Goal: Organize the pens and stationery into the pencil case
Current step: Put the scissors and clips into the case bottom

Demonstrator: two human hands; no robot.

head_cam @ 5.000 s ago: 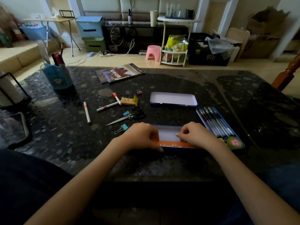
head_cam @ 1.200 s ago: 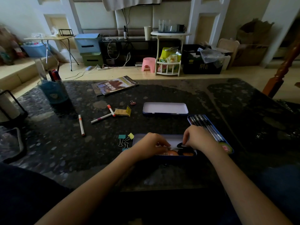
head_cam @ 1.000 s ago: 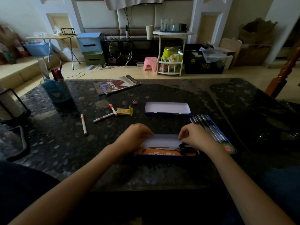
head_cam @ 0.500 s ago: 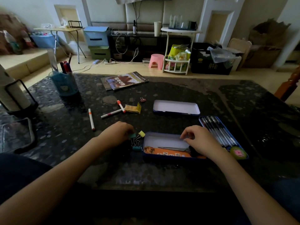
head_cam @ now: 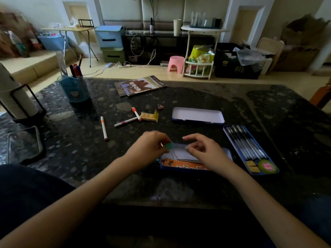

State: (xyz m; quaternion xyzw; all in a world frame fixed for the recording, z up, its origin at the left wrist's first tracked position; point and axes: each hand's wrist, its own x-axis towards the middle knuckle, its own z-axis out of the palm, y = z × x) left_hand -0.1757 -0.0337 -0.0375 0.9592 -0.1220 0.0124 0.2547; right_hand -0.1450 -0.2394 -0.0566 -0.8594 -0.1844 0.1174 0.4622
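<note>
An open blue tin pencil case point(head_cam: 180, 166) lies near the table's front edge, with scissors partly hidden inside it. My left hand point(head_cam: 148, 149) pinches a teal binder clip point(head_cam: 169, 145) over the case's left end. My right hand point(head_cam: 206, 151) hovers over the case with loosely curled fingers and holds nothing. A second tray point(head_cam: 250, 149) at the right holds several black pens, erasers and a round tape. An empty lid point(head_cam: 198, 115) lies behind. Three white markers point(head_cam: 103, 127) point(head_cam: 126, 122) point(head_cam: 136, 114), a yellow packet point(head_cam: 149, 116) and a small brown binder clip point(head_cam: 160, 106) lie on the table to the left.
A blue pen holder point(head_cam: 75, 89) with markers stands at the back left beside a paper-towel stand point(head_cam: 16, 102). A phone point(head_cam: 23, 144) lies at the left edge. A magazine point(head_cam: 140, 85) rests at the back middle of the dark stone table point(head_cam: 250, 108).
My left hand picked up the binder clips from beside the case and brought them over its left end. My right hand lifted off the scissors inside the case.
</note>
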